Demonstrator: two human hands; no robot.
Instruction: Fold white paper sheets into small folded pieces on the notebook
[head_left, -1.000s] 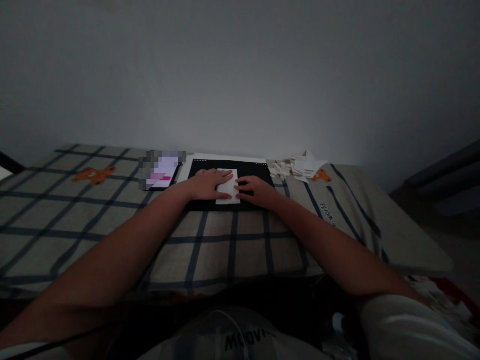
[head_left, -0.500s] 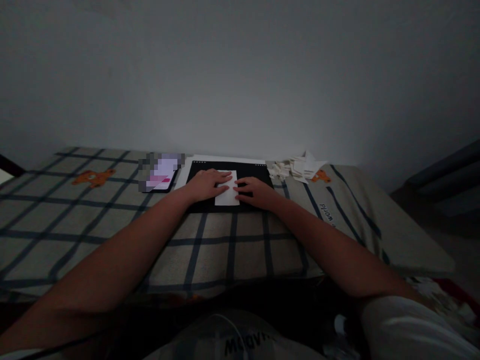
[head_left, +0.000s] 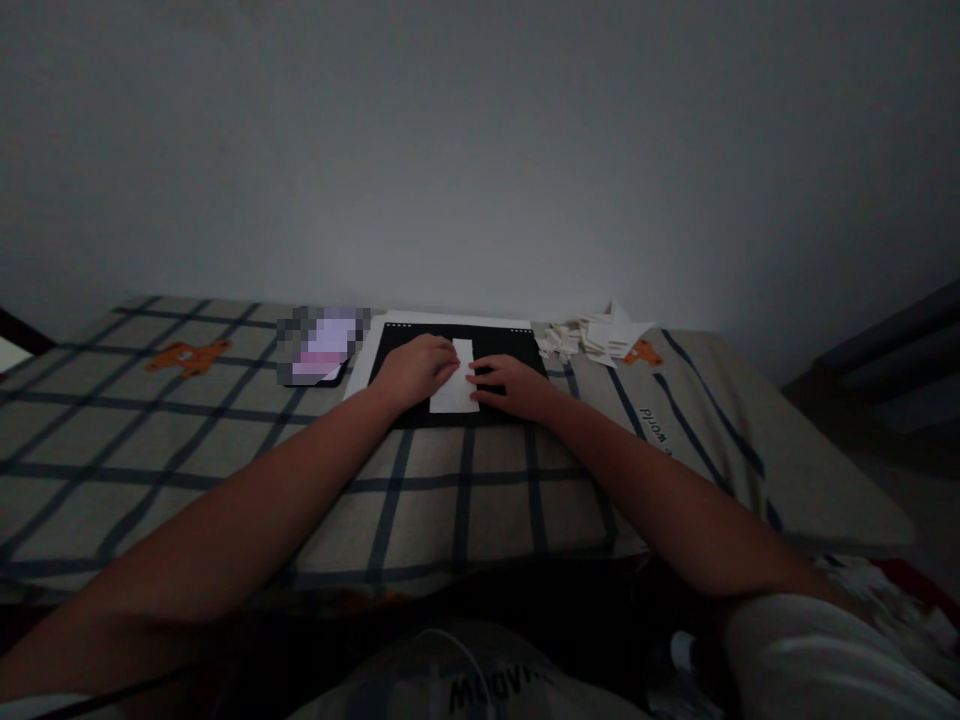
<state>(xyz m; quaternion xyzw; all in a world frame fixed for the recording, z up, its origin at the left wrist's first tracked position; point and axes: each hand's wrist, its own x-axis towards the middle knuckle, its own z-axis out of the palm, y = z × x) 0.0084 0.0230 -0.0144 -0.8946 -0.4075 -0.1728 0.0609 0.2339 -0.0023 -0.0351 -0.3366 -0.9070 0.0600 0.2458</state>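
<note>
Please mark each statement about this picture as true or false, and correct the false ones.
1. Both hands touch the white folded paper. True.
2. The paper lies directly on the checked cloth. False: it lies on a black board that rests on the cloth.
3. A pile of small folded papers sits to the right of the board. True.
4. The left hand holds the phone. False: the phone lies apart, left of the board.
5. The right hand is raised in the air. False: it rests on the board.
</note>
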